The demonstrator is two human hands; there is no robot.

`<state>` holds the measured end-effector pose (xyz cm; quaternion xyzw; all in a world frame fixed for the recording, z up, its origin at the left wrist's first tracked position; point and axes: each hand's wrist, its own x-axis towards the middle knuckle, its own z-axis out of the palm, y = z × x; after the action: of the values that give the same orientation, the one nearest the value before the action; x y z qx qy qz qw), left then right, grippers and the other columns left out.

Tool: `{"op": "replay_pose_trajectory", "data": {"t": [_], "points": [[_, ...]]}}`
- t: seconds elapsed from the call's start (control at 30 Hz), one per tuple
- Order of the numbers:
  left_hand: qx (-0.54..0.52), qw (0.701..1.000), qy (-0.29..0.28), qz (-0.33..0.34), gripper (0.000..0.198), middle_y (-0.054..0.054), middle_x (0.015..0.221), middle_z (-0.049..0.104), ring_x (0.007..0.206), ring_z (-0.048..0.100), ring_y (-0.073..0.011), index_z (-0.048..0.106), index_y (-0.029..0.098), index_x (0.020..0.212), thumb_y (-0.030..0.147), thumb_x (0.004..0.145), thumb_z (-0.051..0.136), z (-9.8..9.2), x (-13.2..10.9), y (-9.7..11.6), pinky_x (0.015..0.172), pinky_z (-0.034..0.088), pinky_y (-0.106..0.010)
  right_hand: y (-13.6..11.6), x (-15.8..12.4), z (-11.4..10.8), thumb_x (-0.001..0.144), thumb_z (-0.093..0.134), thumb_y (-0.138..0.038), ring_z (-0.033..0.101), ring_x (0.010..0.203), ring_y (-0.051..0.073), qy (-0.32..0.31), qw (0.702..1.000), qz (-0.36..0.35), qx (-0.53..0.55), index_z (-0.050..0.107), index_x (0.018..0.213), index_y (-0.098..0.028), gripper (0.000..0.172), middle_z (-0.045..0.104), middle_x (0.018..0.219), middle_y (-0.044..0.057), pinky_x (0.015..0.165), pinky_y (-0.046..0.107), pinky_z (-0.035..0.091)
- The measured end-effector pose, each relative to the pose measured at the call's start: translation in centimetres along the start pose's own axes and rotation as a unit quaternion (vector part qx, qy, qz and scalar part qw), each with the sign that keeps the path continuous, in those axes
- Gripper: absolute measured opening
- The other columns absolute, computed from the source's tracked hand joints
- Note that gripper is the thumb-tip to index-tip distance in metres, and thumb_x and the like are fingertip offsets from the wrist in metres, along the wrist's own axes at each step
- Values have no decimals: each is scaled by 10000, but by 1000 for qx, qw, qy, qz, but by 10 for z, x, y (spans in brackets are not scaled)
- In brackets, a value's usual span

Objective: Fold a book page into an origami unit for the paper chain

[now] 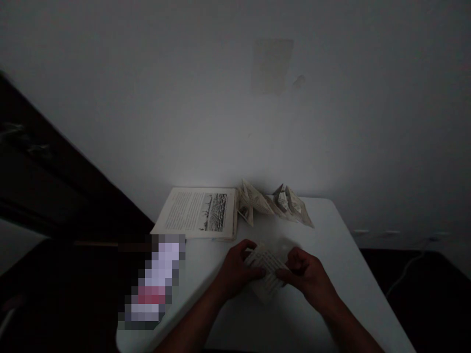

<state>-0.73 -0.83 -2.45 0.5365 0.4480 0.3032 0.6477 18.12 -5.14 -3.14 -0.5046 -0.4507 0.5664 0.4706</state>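
Note:
Between my hands is a folded piece of printed paper (267, 267), held just over the white table. My left hand (241, 269) pinches its left side, thumb lying on the front face. At the right edge, my right hand (303, 272) grips the paper between thumb and curled fingers. Lines of print run across the face toward me; the back of the paper is hidden. Beyond my hands stand folded paper shapes (255, 198) made from printed pages, with another folded paper piece (290, 201) to their right.
A stack of printed pages (184, 211) with a picture on top lies at the table's back left. A blurred-out bright object (156, 279) rests along the left edge. The white table (331, 235) meets a pale wall (184, 122). A cable (405, 269) hangs at right.

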Motion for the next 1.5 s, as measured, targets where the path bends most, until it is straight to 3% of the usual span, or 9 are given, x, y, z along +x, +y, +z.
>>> {"op": "replay_pose_trajectory", "data": {"t": [0.1,0.23,0.5,0.63,0.87,1.0,1.13,1.37,1.5], "points": [[-11,1000,-6,3,436,-36,761,662,646,601,-171,474,161,893,128,536,723,-1,1,-2,540,444,-236,-3,-1,-1,673,717,-269,521,488,103,-26,999,26,-15,466,799,-201,289,542,526,-78,505,234,445],[-21,1000,6,3,438,-30,758,663,656,609,-175,487,164,883,136,525,739,-3,3,-2,556,453,-244,-9,-5,-5,640,742,-250,604,639,140,-13,996,5,-83,520,924,-205,363,663,726,-11,589,240,478],[-21,1000,16,-10,429,-33,764,671,659,619,-182,485,164,877,129,528,732,-4,1,3,558,460,-250,-9,-9,-10,677,698,-289,620,665,172,21,982,-59,-178,652,726,-186,123,667,705,20,637,267,495],[-17,999,26,4,409,-25,748,669,631,613,-173,474,168,855,143,537,730,0,0,4,531,447,-237,-5,-8,-9,663,704,-277,586,600,163,48,986,-55,-150,633,656,-177,123,627,622,9,567,267,473],[-56,998,32,-13,471,-19,732,671,639,628,-195,435,182,847,156,503,756,2,2,0,534,455,-250,0,-4,-10,679,706,-263,556,557,134,29,998,-40,-40,532,609,-179,206,578,572,-21,549,263,454],[-80,996,30,-23,488,-15,720,668,647,631,-201,431,182,830,155,480,769,1,3,-3,542,458,-256,-1,-3,-7,642,741,-234,527,507,112,42,997,-30,58,357,621,-214,385,520,533,-75,525,256,454],[-80,996,32,-29,498,-17,700,667,635,630,-202,437,178,822,156,461,779,0,4,-3,539,457,-256,-4,-3,-6,635,747,-258,539,505,118,27,998,-14,57,289,625,-224,459,539,528,-67,517,259,450],[-81,996,23,-14,460,-29,745,680,642,632,-195,442,176,824,173,503,772,-4,2,-2,546,468,-260,-8,-3,-6,640,743,-296,545,570,123,10,1000,-6,13,487,781,-195,310,560,621,-41,556,271,460],[-78,997,24,10,417,-37,788,685,696,639,-197,458,173,822,206,540,763,-4,0,1,592,478,-268,-3,-3,-7,648,728,-329,500,537,107,8,1000,-2,-20,566,968,-187,385,572,684,-13,470,234,408]]}}
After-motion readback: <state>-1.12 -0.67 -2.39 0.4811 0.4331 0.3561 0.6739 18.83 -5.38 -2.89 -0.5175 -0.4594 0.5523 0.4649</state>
